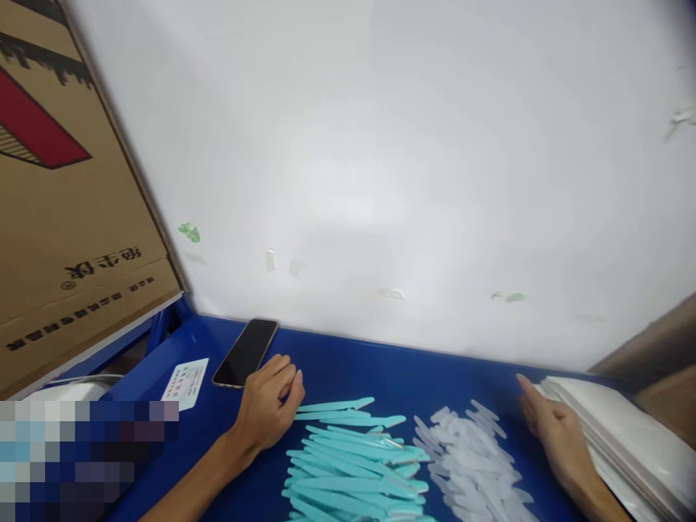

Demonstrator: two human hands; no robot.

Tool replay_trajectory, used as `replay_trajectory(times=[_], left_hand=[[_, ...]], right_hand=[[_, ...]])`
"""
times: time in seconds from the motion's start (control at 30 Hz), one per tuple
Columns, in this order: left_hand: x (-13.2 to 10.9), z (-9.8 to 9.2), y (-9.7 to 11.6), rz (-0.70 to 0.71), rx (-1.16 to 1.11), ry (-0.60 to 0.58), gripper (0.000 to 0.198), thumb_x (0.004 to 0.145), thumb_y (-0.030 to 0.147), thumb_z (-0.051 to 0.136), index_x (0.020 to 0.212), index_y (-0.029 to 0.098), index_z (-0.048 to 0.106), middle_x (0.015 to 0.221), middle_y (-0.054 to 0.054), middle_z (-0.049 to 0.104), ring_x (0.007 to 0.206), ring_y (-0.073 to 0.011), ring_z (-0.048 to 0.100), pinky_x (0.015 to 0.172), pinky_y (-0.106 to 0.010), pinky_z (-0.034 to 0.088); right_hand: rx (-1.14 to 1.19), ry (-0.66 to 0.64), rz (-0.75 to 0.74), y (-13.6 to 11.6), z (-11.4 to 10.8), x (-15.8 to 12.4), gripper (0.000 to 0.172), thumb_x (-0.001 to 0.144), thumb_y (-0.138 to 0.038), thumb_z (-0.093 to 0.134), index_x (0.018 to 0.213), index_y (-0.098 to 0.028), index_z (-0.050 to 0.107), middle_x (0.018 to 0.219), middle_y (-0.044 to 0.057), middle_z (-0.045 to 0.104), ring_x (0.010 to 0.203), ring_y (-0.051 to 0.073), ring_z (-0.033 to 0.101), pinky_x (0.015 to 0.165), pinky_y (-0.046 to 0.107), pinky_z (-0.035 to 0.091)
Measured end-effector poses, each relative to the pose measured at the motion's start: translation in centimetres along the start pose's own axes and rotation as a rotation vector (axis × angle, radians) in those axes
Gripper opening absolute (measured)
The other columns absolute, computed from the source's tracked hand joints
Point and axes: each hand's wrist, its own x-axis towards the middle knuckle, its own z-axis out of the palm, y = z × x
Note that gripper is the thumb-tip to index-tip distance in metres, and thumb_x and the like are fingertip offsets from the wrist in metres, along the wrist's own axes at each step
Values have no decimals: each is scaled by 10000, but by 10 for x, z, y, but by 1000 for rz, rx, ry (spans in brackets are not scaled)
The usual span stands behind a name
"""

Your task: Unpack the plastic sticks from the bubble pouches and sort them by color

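My left hand [272,402] is curled closed at the left end of the turquoise flat sticks [353,467], beside the phone; whatever its fingers may hold is hidden. The turquoise pieces lie in a heap, mostly side by side, with a few set apart at the top. To their right is a loose pile of translucent white pieces [473,460]. My right hand [552,428] is at the left edge of a stack of white sheets or bags [625,428], thumb side up. Its fingers are partly hidden and blurred.
A black phone [247,353] and a white printed card [185,383] lie on the blue table [326,355]. A white wall [370,181] rises behind. At the left stands a large cardboard box [70,217]; brown boxes [666,362] are at the right.
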Motion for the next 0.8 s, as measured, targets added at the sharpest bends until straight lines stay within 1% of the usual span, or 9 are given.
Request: replay_trajectory(times=[0.03, 0.07, 0.17, 0.27, 0.37, 0.53, 0.67, 0.8], left_hand=[[-1, 2, -2, 16, -8, 13, 435, 992, 143, 450, 621, 228, 241, 601, 46, 329, 545, -137, 378, 551, -298, 325], [-2, 3, -5, 33, -20, 22, 450, 988, 132, 464, 614, 224, 232, 585, 57, 299, 510, -124, 346, 525, -291, 303], [-4, 8, -9, 72, -57, 48, 476, 970, 104, 504, 600, 217, 227, 567, 72, 256, 471, -101, 300, 495, -272, 284], [-3, 9, -10, 96, -77, 75, 491, 953, 84, 533, 587, 211, 231, 559, 80, 241, 462, -90, 279, 489, -260, 283], [-1, 6, -8, 113, -87, 86, 501, 949, 76, 535, 570, 208, 235, 542, 83, 254, 447, -81, 288, 482, -247, 294], [0, 1, -5, 133, -100, 79, 503, 945, 79, 524, 552, 205, 237, 517, 82, 270, 424, -74, 295, 471, -231, 313], [-1, 0, -6, 125, -104, 63, 505, 943, 90, 521, 542, 208, 238, 500, 76, 285, 412, -75, 311, 446, -232, 298], [-2, -1, -9, 117, -100, 54, 505, 946, 112, 522, 538, 209, 241, 492, 75, 293, 402, -73, 305, 440, -237, 292]], right_hand=[[-9, -61, 36, -6, -1, -1, 618, 996, -540, 512, 544, -276, 183, 462, -48, 219, 391, 117, 258, 345, 289, 284], [-38, -86, 45, -12, -1, -2, 609, 1002, -542, 497, 565, -277, 165, 474, -51, 193, 405, 112, 232, 350, 288, 262], [-117, -119, -37, -27, 1, -7, 602, 998, -534, 510, 595, -266, 152, 504, -53, 174, 442, 105, 214, 388, 282, 236], [-163, -131, -138, -31, 5, -10, 623, 975, -543, 547, 579, -246, 168, 521, -52, 201, 465, 99, 230, 438, 285, 226], [-208, -113, -242, -30, 8, -12, 633, 979, -525, 548, 553, -231, 185, 516, -57, 209, 463, 92, 222, 466, 292, 214], [-267, -64, -397, -30, 7, -12, 605, 1007, -433, 550, 532, -224, 239, 503, -68, 241, 447, 86, 239, 490, 302, 217], [-299, -47, -521, -32, 5, -11, 579, 1001, -372, 580, 520, -219, 295, 490, -71, 299, 431, 83, 274, 503, 308, 221], [-326, -27, -606, -36, 0, -9, 544, 993, -323, 600, 528, -217, 338, 483, -77, 319, 413, 77, 300, 499, 303, 225]])
